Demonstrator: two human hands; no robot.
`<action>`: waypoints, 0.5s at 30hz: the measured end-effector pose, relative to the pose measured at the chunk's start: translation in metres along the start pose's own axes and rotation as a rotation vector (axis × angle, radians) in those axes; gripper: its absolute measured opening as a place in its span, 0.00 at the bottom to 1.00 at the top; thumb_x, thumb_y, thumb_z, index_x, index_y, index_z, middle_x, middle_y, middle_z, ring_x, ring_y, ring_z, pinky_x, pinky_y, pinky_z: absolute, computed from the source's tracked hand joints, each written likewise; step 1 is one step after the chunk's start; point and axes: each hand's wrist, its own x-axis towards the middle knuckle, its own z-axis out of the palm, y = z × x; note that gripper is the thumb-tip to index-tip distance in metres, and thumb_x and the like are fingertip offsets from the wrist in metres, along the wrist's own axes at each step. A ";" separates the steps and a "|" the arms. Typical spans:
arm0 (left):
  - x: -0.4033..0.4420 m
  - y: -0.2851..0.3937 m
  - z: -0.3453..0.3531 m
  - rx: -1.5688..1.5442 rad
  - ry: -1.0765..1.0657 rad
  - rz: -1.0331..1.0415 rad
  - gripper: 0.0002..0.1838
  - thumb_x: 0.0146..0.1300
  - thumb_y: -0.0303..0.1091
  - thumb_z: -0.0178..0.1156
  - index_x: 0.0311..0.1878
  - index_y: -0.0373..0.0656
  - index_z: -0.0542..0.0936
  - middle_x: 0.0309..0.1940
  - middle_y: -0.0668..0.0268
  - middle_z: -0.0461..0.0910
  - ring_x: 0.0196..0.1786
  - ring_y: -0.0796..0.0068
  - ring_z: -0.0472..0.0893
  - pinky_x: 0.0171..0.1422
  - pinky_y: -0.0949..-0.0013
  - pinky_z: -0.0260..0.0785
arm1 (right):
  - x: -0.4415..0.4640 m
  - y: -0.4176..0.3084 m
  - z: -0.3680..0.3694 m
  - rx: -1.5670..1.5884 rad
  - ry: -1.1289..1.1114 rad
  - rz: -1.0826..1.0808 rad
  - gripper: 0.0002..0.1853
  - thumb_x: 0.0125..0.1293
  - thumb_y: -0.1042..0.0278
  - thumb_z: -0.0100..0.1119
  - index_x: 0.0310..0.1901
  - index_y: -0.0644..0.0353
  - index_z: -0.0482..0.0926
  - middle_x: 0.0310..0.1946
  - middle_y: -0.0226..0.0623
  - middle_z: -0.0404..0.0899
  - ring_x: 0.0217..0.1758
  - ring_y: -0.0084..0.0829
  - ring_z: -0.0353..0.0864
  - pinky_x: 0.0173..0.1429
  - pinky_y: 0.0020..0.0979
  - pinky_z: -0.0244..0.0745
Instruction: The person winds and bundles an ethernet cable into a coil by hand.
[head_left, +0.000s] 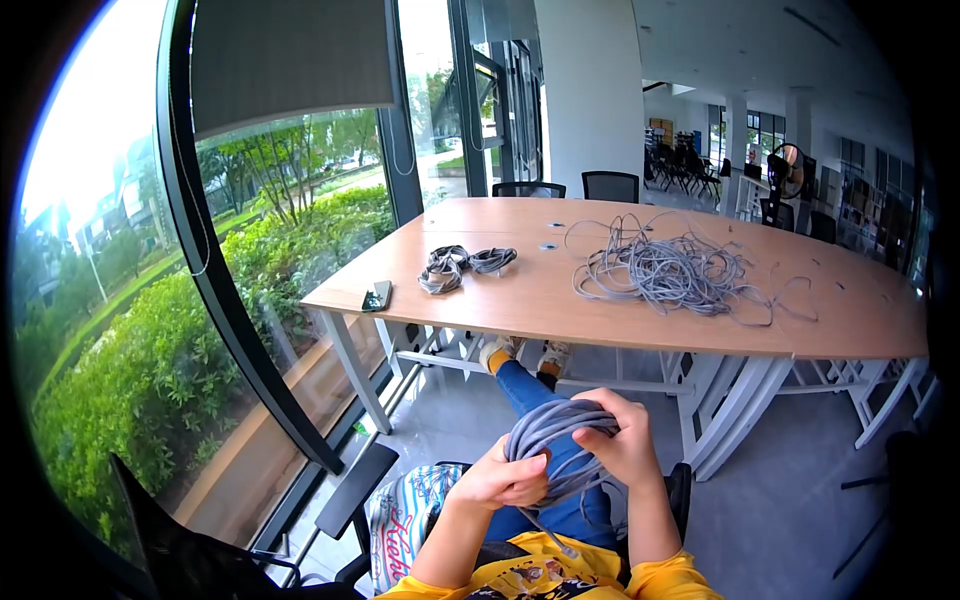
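A coil of grey cable is held up above my lap between both hands. My left hand grips its lower left side, with the thumb pressed over the strands. On the upper right, my right hand has its fingers wrapped round the loops and its thumb on the inside. A loose cable end with a plug hangs below the coil near my yellow shirt. Part of the coil is hidden behind my fingers.
On the wooden table lie a big tangled heap of grey cable, several small coiled bundles and a phone-like object. A chair armrest and a printed bag are at my left. Windows line the left side.
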 end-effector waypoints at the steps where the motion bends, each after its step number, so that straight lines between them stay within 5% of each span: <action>1: 0.000 0.000 0.000 -0.003 0.002 -0.001 0.16 0.60 0.36 0.49 0.18 0.44 0.63 0.04 0.76 0.56 0.06 0.88 0.53 0.11 0.80 0.41 | 0.000 0.000 0.001 0.005 -0.004 0.003 0.18 0.49 0.60 0.64 0.35 0.65 0.74 0.22 0.30 0.75 0.25 0.14 0.70 0.29 0.17 0.66; 15: 0.000 0.002 -0.020 -0.014 0.059 -0.062 0.17 0.59 0.36 0.51 0.17 0.44 0.62 0.06 0.76 0.56 0.07 0.87 0.54 0.12 0.80 0.41 | 0.005 0.021 0.007 0.004 0.031 0.036 0.16 0.49 0.61 0.64 0.34 0.65 0.74 0.20 0.28 0.73 0.22 0.14 0.67 0.26 0.16 0.64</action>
